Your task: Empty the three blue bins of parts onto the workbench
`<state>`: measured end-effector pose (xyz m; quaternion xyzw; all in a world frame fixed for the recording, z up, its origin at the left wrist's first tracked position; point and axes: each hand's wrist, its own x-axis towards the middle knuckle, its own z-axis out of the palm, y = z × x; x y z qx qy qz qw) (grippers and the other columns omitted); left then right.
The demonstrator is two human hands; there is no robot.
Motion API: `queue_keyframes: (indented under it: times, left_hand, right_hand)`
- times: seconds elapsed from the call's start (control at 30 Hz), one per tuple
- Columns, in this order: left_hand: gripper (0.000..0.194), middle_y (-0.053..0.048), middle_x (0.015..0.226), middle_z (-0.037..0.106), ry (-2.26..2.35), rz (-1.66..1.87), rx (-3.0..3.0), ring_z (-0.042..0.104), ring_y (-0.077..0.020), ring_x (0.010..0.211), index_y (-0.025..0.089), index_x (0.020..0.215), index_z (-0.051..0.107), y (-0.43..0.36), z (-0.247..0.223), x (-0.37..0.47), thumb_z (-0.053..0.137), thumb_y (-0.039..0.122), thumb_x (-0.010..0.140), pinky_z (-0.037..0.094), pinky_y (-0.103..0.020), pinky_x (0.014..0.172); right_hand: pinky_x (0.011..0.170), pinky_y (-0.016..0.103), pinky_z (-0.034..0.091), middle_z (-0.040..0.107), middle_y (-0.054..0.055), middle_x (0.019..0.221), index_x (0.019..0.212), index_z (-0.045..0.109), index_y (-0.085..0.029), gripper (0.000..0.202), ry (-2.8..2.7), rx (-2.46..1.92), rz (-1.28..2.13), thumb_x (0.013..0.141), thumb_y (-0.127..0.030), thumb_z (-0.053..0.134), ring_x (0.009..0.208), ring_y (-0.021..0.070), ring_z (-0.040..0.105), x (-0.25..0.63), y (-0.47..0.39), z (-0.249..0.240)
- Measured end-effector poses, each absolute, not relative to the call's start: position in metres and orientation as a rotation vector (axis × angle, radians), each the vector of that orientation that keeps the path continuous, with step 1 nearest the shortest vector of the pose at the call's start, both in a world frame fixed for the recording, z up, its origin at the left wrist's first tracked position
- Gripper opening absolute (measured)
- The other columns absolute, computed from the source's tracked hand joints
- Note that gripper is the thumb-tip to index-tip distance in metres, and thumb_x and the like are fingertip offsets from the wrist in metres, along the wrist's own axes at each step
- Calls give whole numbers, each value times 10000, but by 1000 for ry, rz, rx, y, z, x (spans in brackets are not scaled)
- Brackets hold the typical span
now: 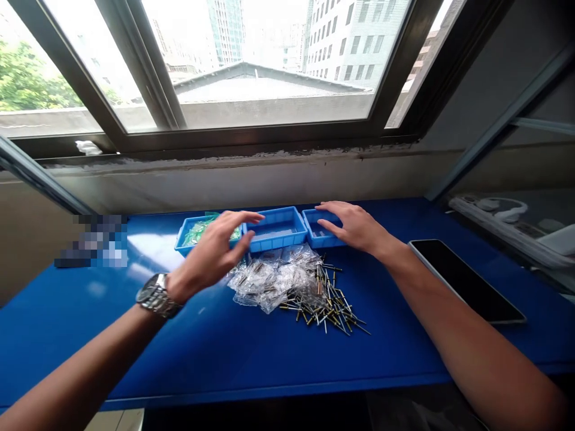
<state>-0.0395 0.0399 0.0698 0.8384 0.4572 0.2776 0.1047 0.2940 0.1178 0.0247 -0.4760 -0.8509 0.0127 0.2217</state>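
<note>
My left hand (220, 248), with a metal-band watch on the wrist, is open above the left and middle blue bins, thumb and fingers apart. My right hand (357, 227) is open over the right blue bin (317, 242), holding nothing. The left bin (183, 248) contains green and clear plastic packets (196, 230). Between it and the right bin stands the middle bin (274, 241), its floor visible. In front of the bins lies a heap of clear plastic bags (274, 275). Loose metal pins resembling blind rivets (332, 308), silver and brass-coloured, spread to the heap's right.
A dark-screened tablet (465, 281) lies on the blue table (251, 359) beside my right forearm. White items (507, 209) sit behind a clear panel at right. Metal posts (498, 126) flank the table. A window (269, 72) is at the back. One patch at left is pixelated.
</note>
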Motion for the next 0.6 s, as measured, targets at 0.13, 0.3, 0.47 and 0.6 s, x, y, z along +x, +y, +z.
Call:
queue_keyframes:
  times: [0.13, 0.3, 0.47, 0.6]
  left_hand:
    - [398, -98, 1289, 710, 1803, 898, 2332, 678, -325, 1130, 221, 1277, 670, 65, 66, -115, 523, 440, 980, 540, -487, 1012]
    - [631, -133, 1287, 722, 1801, 831, 1722, 669, -371, 1182, 196, 1294, 689, 87, 29, -190, 575, 656, 877, 594, -423, 913]
    - [659, -126, 1210, 754, 1662, 934, 1445, 696, -349, 1141, 205, 1267, 712, 82, 14, -193, 730, 648, 780, 602, -351, 839]
    - [593, -95, 1150, 762, 1736, 985, 1351, 709, -311, 1031, 227, 1208, 730, 78, 19, -183, 796, 580, 736, 595, -311, 739]
  right_hand:
    - [1147, 530, 496, 662, 138, 1413, 1377, 650, -163, 444, -2312, -1268, -45, 1018, -400, 539, 1360, 320, 589, 293, 115, 31]
    - [1156, 524, 490, 661, 139, 1413, 1357, 667, -169, 427, -2283, -1257, -37, 1001, -378, 560, 1358, 320, 593, 291, 112, 35]
    - [1138, 523, 504, 657, 150, 1417, 1334, 678, -157, 420, -2278, -1274, -2, 996, -379, 565, 1345, 324, 604, 290, 112, 34]
    - [1139, 521, 502, 642, 144, 1440, 1332, 678, -163, 416, -2287, -1285, 19, 995, -383, 572, 1357, 323, 595, 291, 112, 35]
